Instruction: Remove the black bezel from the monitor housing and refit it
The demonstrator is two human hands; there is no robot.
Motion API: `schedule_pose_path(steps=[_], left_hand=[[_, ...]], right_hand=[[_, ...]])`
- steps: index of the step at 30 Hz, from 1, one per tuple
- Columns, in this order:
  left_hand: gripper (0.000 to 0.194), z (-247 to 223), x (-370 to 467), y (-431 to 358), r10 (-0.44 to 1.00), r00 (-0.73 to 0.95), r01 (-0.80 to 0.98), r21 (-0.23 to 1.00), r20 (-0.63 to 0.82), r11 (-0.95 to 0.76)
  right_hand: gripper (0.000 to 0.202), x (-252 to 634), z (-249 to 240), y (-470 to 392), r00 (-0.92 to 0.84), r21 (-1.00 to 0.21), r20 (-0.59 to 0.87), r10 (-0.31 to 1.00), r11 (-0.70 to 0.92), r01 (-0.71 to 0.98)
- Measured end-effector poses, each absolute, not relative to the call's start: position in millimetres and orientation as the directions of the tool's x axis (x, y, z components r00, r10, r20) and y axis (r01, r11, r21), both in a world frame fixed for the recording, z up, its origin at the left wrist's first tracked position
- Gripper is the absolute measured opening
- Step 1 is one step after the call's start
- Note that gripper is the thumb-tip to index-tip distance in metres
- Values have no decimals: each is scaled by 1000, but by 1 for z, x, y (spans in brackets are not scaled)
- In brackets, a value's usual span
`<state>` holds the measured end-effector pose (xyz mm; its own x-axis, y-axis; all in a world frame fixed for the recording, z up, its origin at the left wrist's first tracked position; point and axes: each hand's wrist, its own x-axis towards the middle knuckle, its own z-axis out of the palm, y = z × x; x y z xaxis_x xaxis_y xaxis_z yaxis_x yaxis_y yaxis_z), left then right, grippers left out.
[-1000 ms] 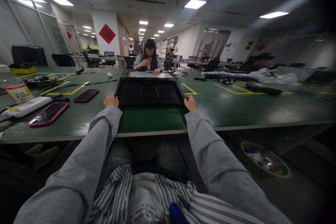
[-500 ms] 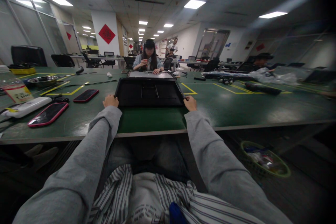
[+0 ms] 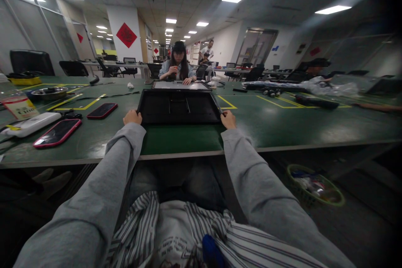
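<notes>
A black rectangular panel (image 3: 157, 109), like the back cover of a monitor, lies in front of me on the green table (image 3: 182, 140). Near its middle is a recessed rectangle with light edges. My left hand (image 3: 132, 117) is closed on the panel's left edge, and my right hand (image 3: 228, 119) grips the opposite edge, thumb on top. The undersides of both grips are hidden. Just beyond the panel lies a flat grey-white screen-like sheet (image 3: 179, 85) in a dark frame, with a co-worker's hand (image 3: 187, 81) resting at its far side.
To my left lie two red-edged phones (image 3: 58, 132) (image 3: 102, 111), a white power strip (image 3: 34, 124), a bottle (image 3: 19, 106) and a metal bowl (image 3: 49, 93). Dark tools (image 3: 317, 101) and clear plastic wrap (image 3: 329, 87) are at right. A basket (image 3: 315, 184) stands on the floor. A co-worker (image 3: 177, 67) sits opposite.
The view has tilted slightly, so most things sit a little higher. Both hands keep their hold on the black panel, which has hardly moved on the table.
</notes>
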<state>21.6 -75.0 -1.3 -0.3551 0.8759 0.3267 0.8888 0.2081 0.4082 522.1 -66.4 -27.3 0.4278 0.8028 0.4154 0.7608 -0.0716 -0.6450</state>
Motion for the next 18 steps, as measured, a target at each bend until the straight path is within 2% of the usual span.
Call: schedule_pose_path(steps=[8,18], left_hand=[[41,7,26,-84,881,-371,874,430,295,224],[44,2,23,-79,871,-396,861,449,291,241]], right_hand=[[29,521,-28,-64,409,-644,486,772,1,765],[27,524,-31,-60,415,-655,449,791,-24,755]])
